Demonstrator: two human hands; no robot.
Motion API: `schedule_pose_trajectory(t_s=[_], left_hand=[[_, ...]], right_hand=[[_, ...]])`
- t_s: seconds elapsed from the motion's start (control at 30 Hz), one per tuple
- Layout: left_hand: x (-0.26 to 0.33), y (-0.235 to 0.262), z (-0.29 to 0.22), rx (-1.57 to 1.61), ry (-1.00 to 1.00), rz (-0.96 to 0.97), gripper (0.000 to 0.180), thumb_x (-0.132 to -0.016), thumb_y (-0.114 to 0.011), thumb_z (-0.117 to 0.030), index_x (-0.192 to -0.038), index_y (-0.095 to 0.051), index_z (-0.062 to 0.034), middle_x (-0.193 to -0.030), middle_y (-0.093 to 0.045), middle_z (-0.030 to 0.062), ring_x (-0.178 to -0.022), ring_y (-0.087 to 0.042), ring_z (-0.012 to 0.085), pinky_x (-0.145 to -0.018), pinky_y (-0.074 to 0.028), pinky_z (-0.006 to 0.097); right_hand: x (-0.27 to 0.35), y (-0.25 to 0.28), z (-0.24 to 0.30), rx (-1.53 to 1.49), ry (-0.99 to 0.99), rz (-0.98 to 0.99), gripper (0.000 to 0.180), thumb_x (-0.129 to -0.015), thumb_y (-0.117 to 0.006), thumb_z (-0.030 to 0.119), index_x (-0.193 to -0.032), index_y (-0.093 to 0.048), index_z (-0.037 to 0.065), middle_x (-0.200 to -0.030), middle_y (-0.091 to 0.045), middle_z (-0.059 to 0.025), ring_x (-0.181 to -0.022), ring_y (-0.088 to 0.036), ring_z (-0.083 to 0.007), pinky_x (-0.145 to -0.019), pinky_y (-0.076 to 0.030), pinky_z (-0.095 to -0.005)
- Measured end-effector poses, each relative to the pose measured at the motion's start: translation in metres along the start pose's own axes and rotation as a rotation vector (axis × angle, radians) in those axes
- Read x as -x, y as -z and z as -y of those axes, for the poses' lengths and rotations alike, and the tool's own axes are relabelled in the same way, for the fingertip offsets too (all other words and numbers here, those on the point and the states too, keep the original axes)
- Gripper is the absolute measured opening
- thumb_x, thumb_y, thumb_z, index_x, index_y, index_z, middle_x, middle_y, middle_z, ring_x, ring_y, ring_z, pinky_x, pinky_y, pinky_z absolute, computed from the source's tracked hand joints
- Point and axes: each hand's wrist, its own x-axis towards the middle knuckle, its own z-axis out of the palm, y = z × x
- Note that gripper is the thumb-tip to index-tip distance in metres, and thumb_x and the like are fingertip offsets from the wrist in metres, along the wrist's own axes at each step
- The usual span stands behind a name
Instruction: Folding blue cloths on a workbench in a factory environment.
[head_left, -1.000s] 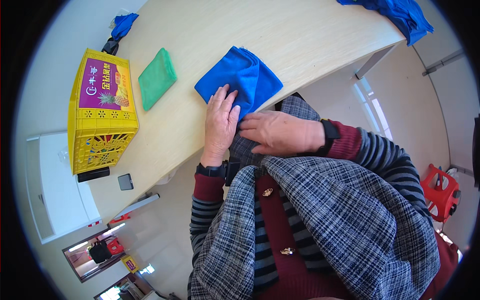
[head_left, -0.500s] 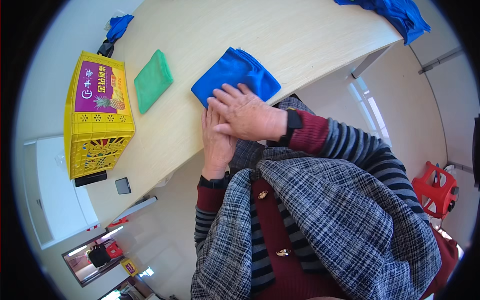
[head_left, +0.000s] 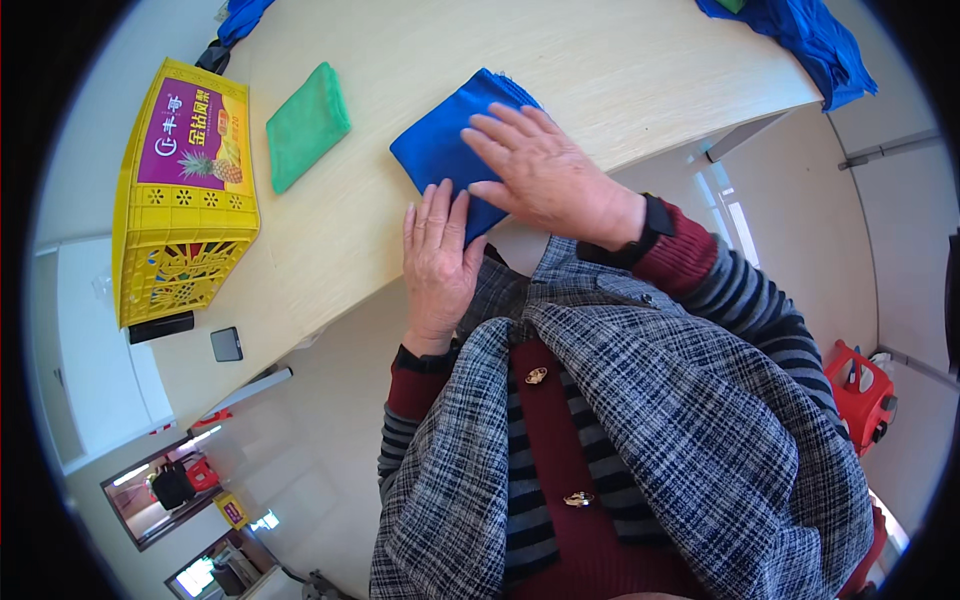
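A folded blue cloth (head_left: 440, 136) lies near the front edge of the light wooden table, its stacked layers showing at the far right corner. My left hand (head_left: 437, 245) rests flat with its fingertips on the cloth's near left part, fingers stretched out. Over the right part of the cloth is my right hand (head_left: 555, 175), fingers extended and slightly apart; whether its palm touches the fabric I cannot tell. It covers the cloth's right side. To the left lies a folded green cloth (head_left: 308, 128), apart from both hands.
A yellow plastic crate (head_left: 187, 235) with a printed panel stands at the table's left, a phone (head_left: 227, 344) near it. Crumpled blue cloths (head_left: 800, 45) hang over the far right corner. A red stool (head_left: 862, 398) is on the floor at right.
My right hand has come off my left hand and shifted right across the blue cloth. My left hand stays at the near left part. The whole view has shifted slightly.
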Motion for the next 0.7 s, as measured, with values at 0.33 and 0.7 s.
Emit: schedule_pose_trajectory(t_s=[0.33,0.7], left_hand=[[0.010,-0.011,0.007,-0.070,-0.046,-0.051,0.047,-0.087,-0.069,-0.008,-0.132,-0.059,-0.0002,-0.141,-0.056,0.0167,-0.134,-0.051,0.0328,-0.114,-0.039,0.046],[0.005,0.007,0.011,0.051,-0.041,-0.031,0.038,-0.090,-0.065,-0.008,-0.127,-0.063,0.0017,-0.140,-0.057,0.0191,-0.131,-0.053,0.0341,-0.111,-0.041,0.047]], right_hand=[[-0.007,-0.049,-0.027,0.068,0.023,-0.084,0.061,-0.105,-0.044,0.047,-0.152,-0.042,0.008,-0.158,-0.040,-0.0135,-0.150,-0.029,-0.0302,-0.124,-0.018,-0.0474],[-0.018,-0.010,-0.023,0.219,-0.093,0.128,0.061,-0.104,-0.043,0.048,-0.151,-0.043,0.009,-0.157,-0.040,-0.0139,-0.149,-0.031,-0.0302,-0.123,-0.020,-0.0490]])
